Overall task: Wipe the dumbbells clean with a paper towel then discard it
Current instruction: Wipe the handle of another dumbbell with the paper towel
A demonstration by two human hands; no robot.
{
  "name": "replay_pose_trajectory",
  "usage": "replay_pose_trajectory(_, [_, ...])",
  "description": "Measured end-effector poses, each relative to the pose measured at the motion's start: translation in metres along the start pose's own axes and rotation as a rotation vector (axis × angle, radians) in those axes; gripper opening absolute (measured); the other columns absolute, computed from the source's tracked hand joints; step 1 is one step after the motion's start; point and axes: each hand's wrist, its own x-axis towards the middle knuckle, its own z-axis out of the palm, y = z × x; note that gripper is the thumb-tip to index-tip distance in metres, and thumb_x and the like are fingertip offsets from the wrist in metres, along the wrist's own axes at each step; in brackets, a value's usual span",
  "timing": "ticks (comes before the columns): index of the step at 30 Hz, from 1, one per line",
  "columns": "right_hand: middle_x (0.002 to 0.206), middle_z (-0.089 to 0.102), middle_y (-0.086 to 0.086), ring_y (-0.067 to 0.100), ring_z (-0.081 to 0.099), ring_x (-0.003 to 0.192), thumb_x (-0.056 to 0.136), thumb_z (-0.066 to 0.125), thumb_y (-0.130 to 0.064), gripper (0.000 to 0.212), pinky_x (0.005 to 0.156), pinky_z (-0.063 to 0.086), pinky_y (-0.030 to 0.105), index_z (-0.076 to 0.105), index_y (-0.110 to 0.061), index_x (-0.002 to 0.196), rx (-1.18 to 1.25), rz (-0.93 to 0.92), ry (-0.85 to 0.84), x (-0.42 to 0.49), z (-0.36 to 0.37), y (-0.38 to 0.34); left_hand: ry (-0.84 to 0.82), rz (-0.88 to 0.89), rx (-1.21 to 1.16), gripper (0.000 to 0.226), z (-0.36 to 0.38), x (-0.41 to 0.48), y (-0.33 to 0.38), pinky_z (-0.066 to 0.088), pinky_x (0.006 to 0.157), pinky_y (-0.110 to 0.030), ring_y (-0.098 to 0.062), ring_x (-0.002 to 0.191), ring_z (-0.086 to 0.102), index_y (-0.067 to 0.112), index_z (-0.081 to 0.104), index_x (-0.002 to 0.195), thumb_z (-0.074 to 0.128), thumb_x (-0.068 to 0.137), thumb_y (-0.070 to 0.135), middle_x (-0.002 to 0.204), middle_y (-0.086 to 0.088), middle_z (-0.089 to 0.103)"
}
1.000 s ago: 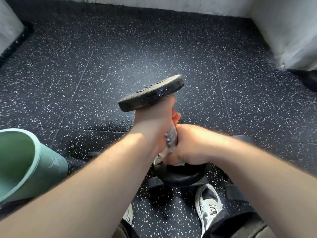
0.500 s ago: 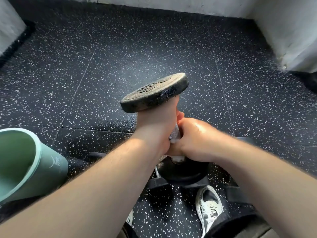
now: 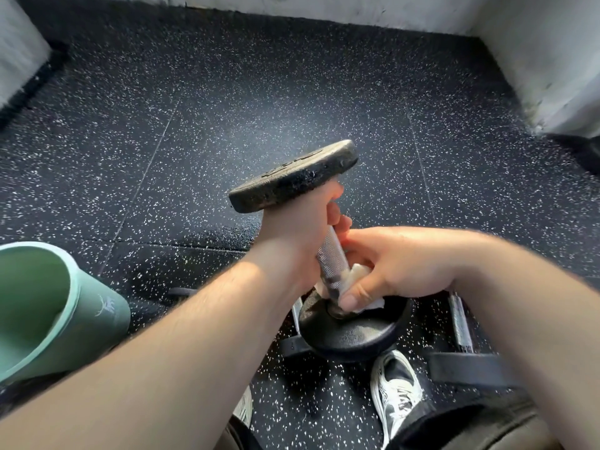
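While the left hand has its fingers clenched round the upper handle of the dumbbell, just under the top plate, the right hand grasps a crumpled white paper towel against the handle's lower end, by the bottom plate. The dumbbell stands tilted (top plate leaning right) above the speckled floor. A green bin lies at the left.

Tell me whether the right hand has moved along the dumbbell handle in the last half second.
Yes. The right hand, gripping the paper towel, slid down the handle toward the lower plate, nearer the shoe.
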Motion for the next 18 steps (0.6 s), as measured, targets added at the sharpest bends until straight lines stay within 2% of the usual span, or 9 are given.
replay_pose_trajectory(2, [0.088,0.076,-0.008,0.012,0.072,0.083,0.078,0.085,-0.014,0.048,0.08,0.057,0.038,0.058,-0.028,0.116,-0.01,0.009,0.031,-0.003,-0.002,0.0,-0.011,0.013,0.01,0.033,0.001,0.001,-0.001,0.041,0.054,-0.026,-0.013,0.04,0.044,0.016,0.05,0.061,0.065,0.09,0.008,0.041,0.003,0.04])
replay_pose_trajectory(4, [0.093,0.078,-0.008,0.018,0.074,0.089,0.082,0.081,-0.018,0.051,0.086,0.058,0.046,0.057,-0.031,0.125,-0.074,0.021,0.101,-0.006,-0.006,-0.001,0.009,0.027,0.022,0.037,0.001,0.002,-0.001,0.043,0.055,-0.025,-0.014,0.042,0.044,0.016,0.05,0.058,0.065,0.089,0.007,0.041,0.003,0.039])
replay_pose_trajectory(5, [0.095,0.078,-0.009,0.017,0.074,0.091,0.084,0.08,-0.021,0.053,0.089,0.058,0.045,0.056,-0.034,0.13,-0.098,0.035,0.156,-0.009,-0.009,-0.001,0.024,0.036,0.029,0.037,0.001,0.002,0.0,0.044,0.055,-0.025,-0.014,0.042,0.043,0.016,0.05,0.057,0.065,0.089,0.006,0.041,0.004,0.039])
replay_pose_trajectory(7, [0.091,0.075,-0.019,0.002,0.072,0.084,0.084,0.079,-0.026,0.051,0.087,0.057,0.032,0.057,-0.04,0.129,-0.154,0.076,0.276,-0.013,-0.015,-0.001,0.061,0.045,0.046,0.033,-0.001,0.002,0.0,0.045,0.055,-0.023,-0.013,0.042,0.044,0.015,0.052,0.06,0.065,0.089,0.007,0.04,0.004,0.04])
replay_pose_trajectory(9, [0.08,0.07,-0.029,-0.011,0.063,0.073,0.081,0.08,-0.035,0.043,0.072,0.05,0.014,0.06,-0.041,0.119,-0.288,0.122,0.398,-0.013,-0.012,-0.004,0.101,0.036,0.068,0.028,-0.002,0.004,0.0,0.048,0.058,-0.024,-0.011,0.041,0.048,0.015,0.055,0.064,0.066,0.09,0.011,0.04,0.006,0.042])
replay_pose_trajectory(11, [0.083,0.07,-0.025,-0.011,0.061,0.076,0.079,0.08,-0.04,0.04,0.07,0.048,0.014,0.062,-0.039,0.115,-0.337,0.147,0.454,-0.007,-0.004,-0.007,0.124,0.021,0.076,0.026,-0.002,0.005,0.0,0.049,0.062,-0.026,-0.01,0.042,0.05,0.016,0.055,0.066,0.066,0.09,0.014,0.04,0.007,0.044])
replay_pose_trajectory(14, [0.092,0.068,-0.02,-0.011,0.058,0.08,0.083,0.073,-0.033,0.04,0.072,0.05,0.015,0.061,-0.039,0.12,-0.335,0.132,0.417,-0.002,0.005,-0.013,0.132,0.029,0.068,0.032,-0.001,0.007,-0.001,0.046,0.057,-0.023,-0.011,0.04,0.049,0.016,0.052,0.061,0.066,0.09,0.013,0.039,0.006,0.043])
replay_pose_trajectory(18, [0.098,0.07,-0.014,0.005,0.067,0.087,0.083,0.067,-0.022,0.052,0.085,0.056,0.033,0.054,-0.045,0.128,-0.322,0.144,0.261,-0.007,0.001,-0.017,0.147,0.034,0.062,0.033,-0.001,0.007,-0.002,0.046,0.06,-0.027,-0.014,0.044,0.051,0.016,0.053,0.06,0.07,0.088,0.014,0.039,0.005,0.045])
